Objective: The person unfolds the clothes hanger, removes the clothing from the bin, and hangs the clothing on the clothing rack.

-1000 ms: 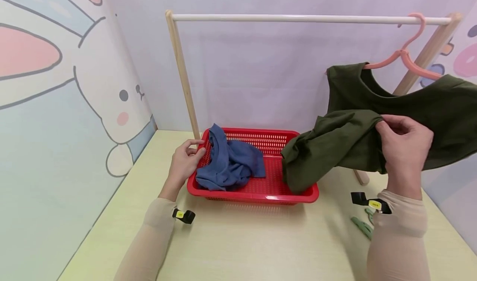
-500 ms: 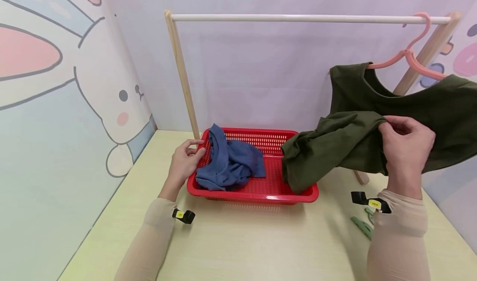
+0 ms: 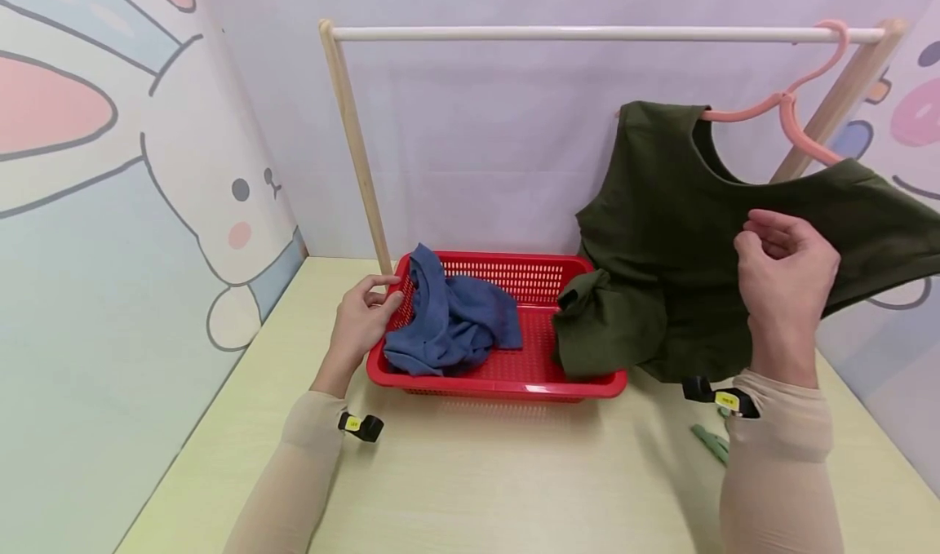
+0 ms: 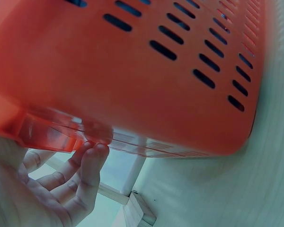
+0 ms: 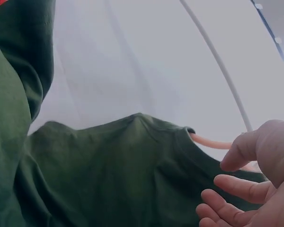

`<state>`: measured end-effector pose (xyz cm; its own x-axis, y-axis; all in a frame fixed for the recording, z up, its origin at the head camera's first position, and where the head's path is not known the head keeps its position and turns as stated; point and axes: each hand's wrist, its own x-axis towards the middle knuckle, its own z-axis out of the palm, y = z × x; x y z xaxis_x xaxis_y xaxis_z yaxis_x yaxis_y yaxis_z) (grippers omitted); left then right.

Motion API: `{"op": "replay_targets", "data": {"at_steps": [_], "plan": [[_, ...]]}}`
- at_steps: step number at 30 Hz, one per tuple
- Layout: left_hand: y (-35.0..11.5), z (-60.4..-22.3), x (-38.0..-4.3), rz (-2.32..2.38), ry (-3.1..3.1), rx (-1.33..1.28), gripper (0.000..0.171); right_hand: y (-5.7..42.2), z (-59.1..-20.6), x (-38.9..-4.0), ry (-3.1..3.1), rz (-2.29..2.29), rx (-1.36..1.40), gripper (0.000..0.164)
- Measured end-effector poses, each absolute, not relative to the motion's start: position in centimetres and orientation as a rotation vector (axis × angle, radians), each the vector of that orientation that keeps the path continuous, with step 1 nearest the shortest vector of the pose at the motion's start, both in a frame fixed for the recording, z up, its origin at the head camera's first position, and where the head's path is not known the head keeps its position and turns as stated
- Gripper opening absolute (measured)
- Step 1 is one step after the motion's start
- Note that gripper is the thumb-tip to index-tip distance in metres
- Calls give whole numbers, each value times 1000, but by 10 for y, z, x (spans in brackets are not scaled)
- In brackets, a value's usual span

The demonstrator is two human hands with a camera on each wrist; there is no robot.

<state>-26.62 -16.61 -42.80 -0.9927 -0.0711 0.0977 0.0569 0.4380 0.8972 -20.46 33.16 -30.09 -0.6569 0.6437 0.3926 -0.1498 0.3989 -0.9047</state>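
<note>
In the head view my left hand (image 3: 360,321) holds the left rim of a red plastic basket (image 3: 507,388); its fingertips meet the rim in the left wrist view. A crumpled blue cloth garment (image 3: 455,317) lies inside, at the left. On a pink hanger (image 3: 789,105) at the right hangs a dark green sleeveless top (image 3: 661,195), tilted lower on the right. Part of it droops into the basket's right end. My right hand (image 3: 789,268) is in front of the top, fingers loosely bent and holding nothing. The right wrist view shows its fingers (image 5: 241,189) apart from the cloth.
A clothes rack with a white rail (image 3: 587,34) and wooden posts (image 3: 356,146) stands behind the basket. Green clips (image 3: 711,442) lie on the pale table (image 3: 507,472) beside my right forearm. Walls with cartoon rabbits (image 3: 220,179) flank the table.
My right hand has let go of the green top, and its lower cloth has dropped. The top and hanger have swung, the left shoulder shifting left and up. My left hand stays put.
</note>
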Motion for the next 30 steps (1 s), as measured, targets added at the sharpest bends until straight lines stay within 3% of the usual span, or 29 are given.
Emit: {"op": "replay_targets", "data": {"at_steps": [22, 30], "plan": [[-166, -431, -267, -1605, -2545, -5, 40, 327, -305, -203, -2027, 1434, -276, 41], [-165, -431, -267, -1604, -2547, 5, 39, 333, -311, -201, -2044, 1614, -33, 49]]}}
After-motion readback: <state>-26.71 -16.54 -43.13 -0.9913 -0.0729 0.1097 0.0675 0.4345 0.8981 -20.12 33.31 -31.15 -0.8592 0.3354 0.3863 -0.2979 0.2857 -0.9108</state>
